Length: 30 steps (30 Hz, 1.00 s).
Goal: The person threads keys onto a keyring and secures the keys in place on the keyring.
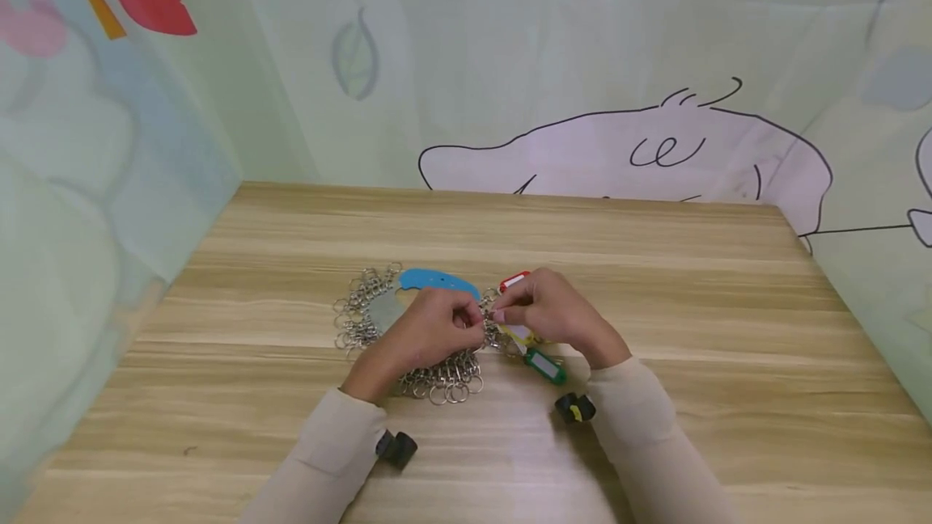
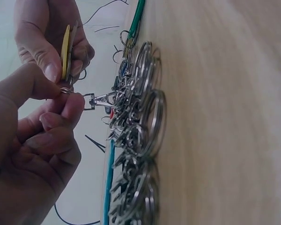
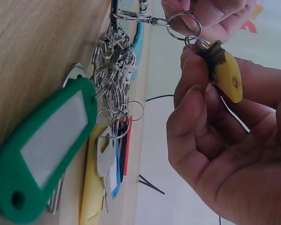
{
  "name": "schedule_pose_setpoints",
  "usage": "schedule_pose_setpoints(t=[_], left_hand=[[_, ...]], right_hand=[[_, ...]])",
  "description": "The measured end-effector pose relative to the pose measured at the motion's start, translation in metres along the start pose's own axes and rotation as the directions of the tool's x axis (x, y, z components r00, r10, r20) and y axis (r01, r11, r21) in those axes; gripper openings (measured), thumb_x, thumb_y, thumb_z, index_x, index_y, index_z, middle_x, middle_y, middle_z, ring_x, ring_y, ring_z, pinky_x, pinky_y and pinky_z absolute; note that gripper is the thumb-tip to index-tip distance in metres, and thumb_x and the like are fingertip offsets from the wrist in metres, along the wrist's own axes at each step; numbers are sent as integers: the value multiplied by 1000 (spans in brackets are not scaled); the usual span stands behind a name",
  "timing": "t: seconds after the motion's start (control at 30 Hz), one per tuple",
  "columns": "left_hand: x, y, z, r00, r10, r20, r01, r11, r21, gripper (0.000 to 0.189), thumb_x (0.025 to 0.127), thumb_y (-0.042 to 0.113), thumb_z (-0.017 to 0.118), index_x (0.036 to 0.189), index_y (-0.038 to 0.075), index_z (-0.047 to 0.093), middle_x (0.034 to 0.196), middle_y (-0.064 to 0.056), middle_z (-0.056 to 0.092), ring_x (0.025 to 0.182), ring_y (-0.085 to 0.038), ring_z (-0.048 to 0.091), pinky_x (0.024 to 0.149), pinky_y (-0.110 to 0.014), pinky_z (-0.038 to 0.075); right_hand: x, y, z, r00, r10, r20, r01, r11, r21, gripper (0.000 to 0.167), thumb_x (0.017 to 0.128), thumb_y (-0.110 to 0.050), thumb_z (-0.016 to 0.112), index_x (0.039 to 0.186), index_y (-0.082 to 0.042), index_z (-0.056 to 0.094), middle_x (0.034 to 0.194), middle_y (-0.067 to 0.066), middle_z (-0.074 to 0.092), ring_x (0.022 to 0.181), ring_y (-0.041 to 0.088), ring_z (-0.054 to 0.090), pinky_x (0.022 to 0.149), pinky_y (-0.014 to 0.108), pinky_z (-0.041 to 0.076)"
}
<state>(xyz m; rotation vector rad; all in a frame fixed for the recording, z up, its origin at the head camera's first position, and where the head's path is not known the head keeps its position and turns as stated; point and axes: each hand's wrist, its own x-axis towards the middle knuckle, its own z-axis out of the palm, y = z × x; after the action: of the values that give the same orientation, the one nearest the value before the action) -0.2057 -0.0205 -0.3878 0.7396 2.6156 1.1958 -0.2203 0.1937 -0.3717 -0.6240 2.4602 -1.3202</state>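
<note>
My left hand (image 1: 437, 326) pinches a metal split ring (image 3: 168, 26) between thumb and forefinger. A swivel clasp (image 3: 139, 18) hangs from that ring toward the pile. My right hand (image 1: 553, 310) grips a yellow key tag (image 3: 230, 77) with a dark brown patch at its ring end; small rings join it there. Both hands' fingertips are close together, raised over a heap of clasps and rings (image 2: 131, 122). Below my right hand, a green key tag (image 1: 544, 365) with a white label hangs from the heap beside a silver key (image 3: 106, 154).
Many split rings (image 1: 444, 386) fan out around a flat plate with a blue curved edge (image 1: 437, 278), partly behind my left hand. A red tag (image 1: 514, 280) lies beyond my right hand. The wooden table (image 1: 510, 241) meets a printed cloth backdrop (image 1: 495, 47) behind.
</note>
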Motion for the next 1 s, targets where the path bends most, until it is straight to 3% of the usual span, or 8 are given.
schedule_pose_setpoints(t=[0.23, 0.53, 0.83, 1.0], left_hand=[[-1, 2, 1, 1000, -9, 5, 9, 1000, -24, 4, 78, 12, 69, 81, 9, 68, 69, 7, 61, 64, -11, 57, 59, -28, 48], [0, 2, 1, 1000, 1, 9, -1, 1000, -23, 4, 78, 9, 67, 81, 9, 68, 70, 6, 60, 64, -9, 56, 59, -27, 47], [1, 3, 1, 1000, 5, 8, -5, 1000, -10, 4, 80, 8, 67, 81, 12, 64, 70, 6, 60, 65, -12, 57, 60, -27, 48], [0, 2, 1, 1000, 3, 0, -3, 1000, -2, 3, 79, 10, 66, 80, 11, 64, 70, 6, 60, 65, -11, 57, 60, -27, 48]], right_hand=[[-1, -2, 1, 995, -101, -3, 101, 994, -53, 8, 89, -2, 73, 89, -5, 80, 80, -5, 70, 75, 13, 58, 71, 34, 49], [2, 3, 3, 961, -275, -21, 271, 956, -115, 10, 87, 3, 74, 84, -5, 79, 68, -9, 57, 64, 10, 50, 61, 30, 44], [1, 3, 5, 940, -340, -25, 332, 930, -158, 12, 87, 4, 73, 84, -6, 79, 71, -8, 62, 65, 8, 53, 61, 30, 46], [0, -3, 6, 940, -342, -19, 333, 926, -181, 10, 87, 3, 74, 85, -5, 79, 75, -7, 66, 67, 8, 55, 62, 30, 48]])
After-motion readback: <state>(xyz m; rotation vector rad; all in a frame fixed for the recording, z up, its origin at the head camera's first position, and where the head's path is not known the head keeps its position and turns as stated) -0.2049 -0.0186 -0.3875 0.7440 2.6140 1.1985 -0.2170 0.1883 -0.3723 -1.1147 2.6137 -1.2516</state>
